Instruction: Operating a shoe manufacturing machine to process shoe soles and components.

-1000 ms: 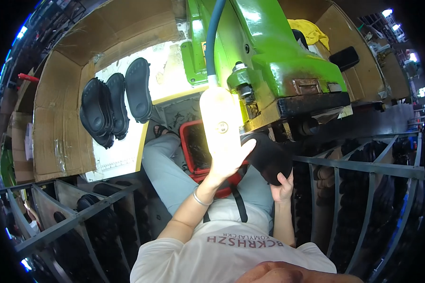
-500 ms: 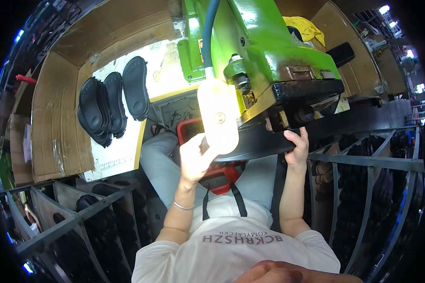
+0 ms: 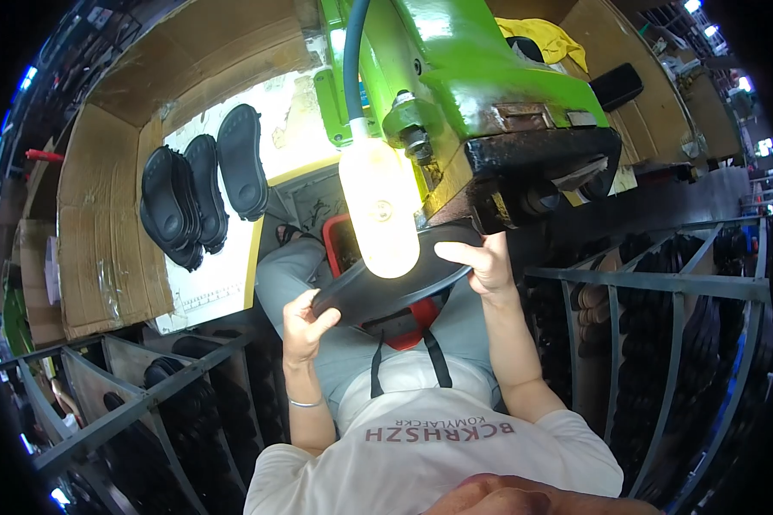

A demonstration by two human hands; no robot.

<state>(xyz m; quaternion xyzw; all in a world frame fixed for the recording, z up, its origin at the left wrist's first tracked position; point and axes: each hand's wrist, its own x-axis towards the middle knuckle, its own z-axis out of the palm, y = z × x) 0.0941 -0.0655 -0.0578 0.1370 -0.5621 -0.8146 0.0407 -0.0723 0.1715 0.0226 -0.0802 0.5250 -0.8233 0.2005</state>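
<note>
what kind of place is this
Probably a footwear workshop: a big green metal machine, black rubber shoe soles laid on the bench, and dark metal racks full of footwear parts.

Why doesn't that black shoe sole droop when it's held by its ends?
The black sole looks fairly stiff: left hand and right hand hold only its ends, yet it barely sags. Probably light, since fingers pinch it loosely.

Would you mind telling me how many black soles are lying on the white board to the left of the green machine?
3 black soles on the white board: left sole, partly overlapped; middle sole; right sole, nearest the green machine. More may lie beneath the left one.
</note>
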